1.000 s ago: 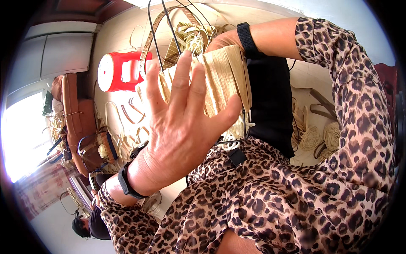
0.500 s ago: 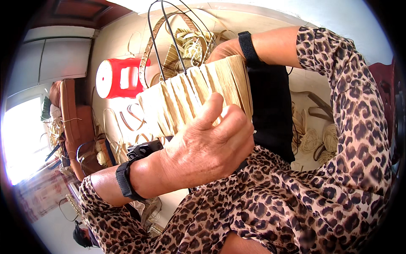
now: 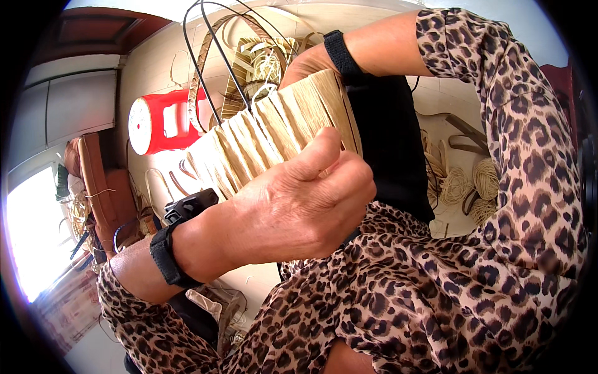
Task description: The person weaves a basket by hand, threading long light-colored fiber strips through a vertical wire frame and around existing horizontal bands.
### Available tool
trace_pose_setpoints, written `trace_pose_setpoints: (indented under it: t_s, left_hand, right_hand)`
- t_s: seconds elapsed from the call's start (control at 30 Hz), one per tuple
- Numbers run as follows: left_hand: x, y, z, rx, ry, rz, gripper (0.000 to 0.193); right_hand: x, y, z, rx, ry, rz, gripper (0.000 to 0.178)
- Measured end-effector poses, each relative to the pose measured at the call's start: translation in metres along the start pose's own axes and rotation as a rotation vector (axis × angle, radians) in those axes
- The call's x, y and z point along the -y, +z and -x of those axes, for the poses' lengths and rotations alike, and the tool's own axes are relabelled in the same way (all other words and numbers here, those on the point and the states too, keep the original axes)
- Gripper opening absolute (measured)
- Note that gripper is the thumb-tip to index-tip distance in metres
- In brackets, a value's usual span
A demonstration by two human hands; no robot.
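A pale straw-coloured woven basket (image 3: 265, 131), with wide ribbed strips, lies tilted over my lap. My left hand (image 3: 299, 199) is closed at its near edge, thumb on top and fingers curled under. Behind the far side of the basket is my right hand (image 3: 308, 65), its fingers hidden by the basket. Thin black cords or wires (image 3: 215, 59) rise in loops from the far left edge of the basket. A black cloth (image 3: 392, 143) lies under it on my lap.
A red plastic stool (image 3: 156, 121) lies on its side on the floor at the left. Beyond it, a container with a brown braided handle (image 3: 249, 59) holds pale strips. Coils of straw cord (image 3: 458, 187) lie at the right. A brown chair (image 3: 115, 199) stands at the left.
The view has shifted, and the basket and both hands now appear slightly farther left. The left hand keeps its closed pose at the basket's near edge; the right stays behind it.
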State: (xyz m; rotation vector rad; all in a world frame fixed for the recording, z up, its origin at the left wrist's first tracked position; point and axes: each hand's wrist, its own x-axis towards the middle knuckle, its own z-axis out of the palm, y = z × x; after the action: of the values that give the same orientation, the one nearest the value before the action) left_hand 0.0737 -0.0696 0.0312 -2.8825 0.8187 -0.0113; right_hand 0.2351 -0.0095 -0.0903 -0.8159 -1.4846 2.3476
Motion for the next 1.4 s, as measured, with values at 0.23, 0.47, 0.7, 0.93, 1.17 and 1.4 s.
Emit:
trace_pose_setpoints:
  t_s: [0.23, 0.47, 0.7, 0.93, 1.17, 1.4]
  left_hand:
    - [0.005, 0.009, 0.003, -0.036, 0.06, 0.038, 0.02]
    - [0.006, 0.007, 0.019, -0.217, -0.09, 0.294, 0.031]
    - [-0.005, 0.014, 0.027, -0.53, -0.27, 0.431, 0.027]
    - [-0.02, 0.011, 0.026, -0.633, -0.447, 0.637, 0.027]
    - [-0.007, 0.01, 0.01, -0.577, -0.3, 0.684, 0.036]
    - [0.088, 0.036, 0.026, -0.44, -0.983, 0.662, 0.03]
  right_hand:
    - [0.008, -0.007, 0.001, -0.038, 0.008, -0.006, 0.028]
    - [0.016, -0.006, 0.011, -0.12, 0.018, 0.007, 0.029]
    - [0.032, 0.008, 0.044, -0.481, -0.176, 0.665, 0.036]
    - [-0.008, 0.077, 0.081, -0.721, -1.018, 0.904, 0.069]
    - [-0.035, 0.134, 0.054, -1.083, -0.705, 1.115, 0.029]
    - [-0.039, 0.125, 0.05, -0.974, -0.826, 0.851, 0.018]
